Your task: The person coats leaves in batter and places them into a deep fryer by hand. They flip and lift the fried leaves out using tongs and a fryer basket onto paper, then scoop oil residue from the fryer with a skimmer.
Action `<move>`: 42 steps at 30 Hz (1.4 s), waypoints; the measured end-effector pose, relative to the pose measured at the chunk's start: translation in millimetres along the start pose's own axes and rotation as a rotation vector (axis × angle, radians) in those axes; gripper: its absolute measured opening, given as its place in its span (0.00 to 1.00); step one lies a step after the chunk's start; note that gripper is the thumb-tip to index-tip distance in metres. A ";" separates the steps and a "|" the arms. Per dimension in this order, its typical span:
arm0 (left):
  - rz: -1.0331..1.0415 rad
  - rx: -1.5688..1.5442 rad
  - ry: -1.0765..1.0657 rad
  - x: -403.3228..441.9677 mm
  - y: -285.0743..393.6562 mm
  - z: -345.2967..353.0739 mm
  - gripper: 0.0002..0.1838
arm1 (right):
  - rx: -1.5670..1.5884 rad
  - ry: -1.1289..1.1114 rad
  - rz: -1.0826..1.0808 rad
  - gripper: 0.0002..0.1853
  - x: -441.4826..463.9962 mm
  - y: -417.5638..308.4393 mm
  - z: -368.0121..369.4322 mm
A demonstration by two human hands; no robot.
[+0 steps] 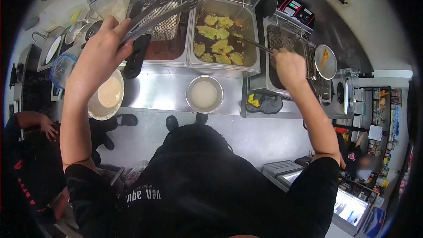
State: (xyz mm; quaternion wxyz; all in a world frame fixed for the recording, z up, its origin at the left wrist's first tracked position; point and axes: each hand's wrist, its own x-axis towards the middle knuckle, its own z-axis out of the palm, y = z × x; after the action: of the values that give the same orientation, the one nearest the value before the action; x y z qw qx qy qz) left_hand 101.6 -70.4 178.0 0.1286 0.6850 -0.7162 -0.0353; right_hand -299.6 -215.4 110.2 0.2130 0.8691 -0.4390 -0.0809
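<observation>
My left hand (105,44) is closed around metal tongs (158,17), whose tips point up and right over the left fryer's wire basket (156,0). In my right hand (288,66) is the handle of a thin metal utensil (260,46). It slants left into the middle fryer (224,68), and its far end is too unclear to name. Several yellow-green battered pieces (213,32) float in the dark oil there. The basket's black handle (136,57) juts out just below my left hand.
On the steel counter (154,88) stand a metal bowl of whitish liquid (204,94) and a bowl of batter (109,94). A third fryer (286,39), a strainer (326,61) and a dark cloth-like item (266,103) are rightward. A co-worker (37,150) is at left, another person at right.
</observation>
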 end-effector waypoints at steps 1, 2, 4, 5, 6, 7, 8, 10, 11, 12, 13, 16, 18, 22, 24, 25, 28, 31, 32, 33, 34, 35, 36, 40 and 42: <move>0.001 -0.006 0.004 -1.4 -1.7 0.2 0.24 | 0.014 0.036 -0.002 0.07 0.8 5.5 -15.1; 0.000 -0.020 0.010 -2.6 -3.3 0.7 0.24 | 0.007 0.018 0.001 0.07 3.9 10.5 -25.8; -0.004 -0.040 0.020 -5.7 -5.6 1.4 0.24 | -0.028 0.032 -0.024 0.07 14.3 21.0 -44.3; -0.001 -0.060 0.025 -7.6 -6.6 1.1 0.24 | -0.083 -0.001 -0.054 0.06 24.9 30.3 -42.6; 0.002 -0.080 0.031 -9.2 -7.1 0.7 0.24 | -0.089 0.001 -0.057 0.06 37.7 33.2 -41.4; 0.000 -0.083 0.035 -10.5 -7.1 0.2 0.24 | -0.103 0.018 -0.105 0.06 51.1 35.6 -39.5; -0.024 -0.105 0.024 -11.7 -6.9 -0.1 0.24 | -0.116 0.036 -0.154 0.07 65.7 37.6 -36.5; -0.056 -0.124 0.016 -13.9 -5.7 -1.2 0.24 | -0.156 -0.056 -0.133 0.07 101.2 34.5 -16.1; -0.053 -0.123 0.024 -14.5 -4.3 -2.3 0.25 | -0.155 -0.050 -0.138 0.07 117.2 34.9 0.5; -0.049 -0.118 0.031 -14.3 -3.5 -3.5 0.25 | -0.133 -0.029 -0.156 0.08 132.2 33.6 18.6; -0.056 -0.110 0.031 -12.6 -3.7 -2.9 0.25 | -0.109 -0.009 -0.173 0.08 140.2 29.4 23.7; 0.022 -0.087 0.100 -0.6 -3.1 -0.6 0.26 | -0.099 -0.020 -0.130 0.08 141.8 16.9 23.5; 0.102 -0.024 0.043 13.6 2.8 -4.7 0.26 | -0.075 -0.039 -0.113 0.09 131.7 8.0 16.0; 0.159 0.116 -0.017 59.1 25.0 -4.4 0.24 | 0.036 -0.048 -0.054 0.09 117.4 7.3 26.6; 0.285 0.305 -0.014 88.3 26.7 12.0 0.19 | 0.041 0.007 -0.073 0.08 112.4 10.1 38.1; 0.286 0.314 -0.015 98.3 33.2 14.8 0.19 | 0.038 0.058 -0.094 0.08 109.9 11.1 39.6; 0.412 0.491 -0.071 117.7 54.0 21.2 0.14 | 0.094 0.012 -0.064 0.08 96.2 7.8 39.2; 0.448 0.600 -0.175 123.7 62.3 31.4 0.10 | 0.080 0.111 -0.090 0.07 86.2 8.7 59.7; 0.471 0.594 -0.081 122.4 58.9 42.5 0.06 | 0.086 0.111 -0.089 0.07 83.3 10.2 64.8; 0.492 0.587 0.013 121.2 59.9 47.7 0.04 | 0.114 0.131 -0.094 0.07 79.5 9.7 63.4; 0.491 0.590 0.009 121.5 60.3 51.5 0.04 | 0.142 0.152 -0.099 0.06 75.4 8.6 61.6; 0.497 0.611 0.004 121.4 60.6 55.0 0.04 | 0.147 0.151 -0.099 0.06 71.5 6.0 58.9; 0.504 0.632 0.000 121.0 62.3 56.5 0.04 | 0.162 0.138 -0.091 0.06 67.1 1.7 51.0; 0.458 0.652 -0.130 119.2 69.4 55.1 0.08 | 0.168 0.115 -0.094 0.05 44.4 2.3 39.5; 0.480 0.635 -0.080 114.9 66.9 58.2 0.09 | 0.120 0.100 -0.157 0.07 29.9 11.3 35.0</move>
State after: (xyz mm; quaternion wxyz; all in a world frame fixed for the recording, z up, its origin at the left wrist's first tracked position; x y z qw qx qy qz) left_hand 19.8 -187.5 152.6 -0.1130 0.5019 -0.8357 0.1921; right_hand -301.3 -255.7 85.2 0.1751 0.9150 -0.3625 -0.0272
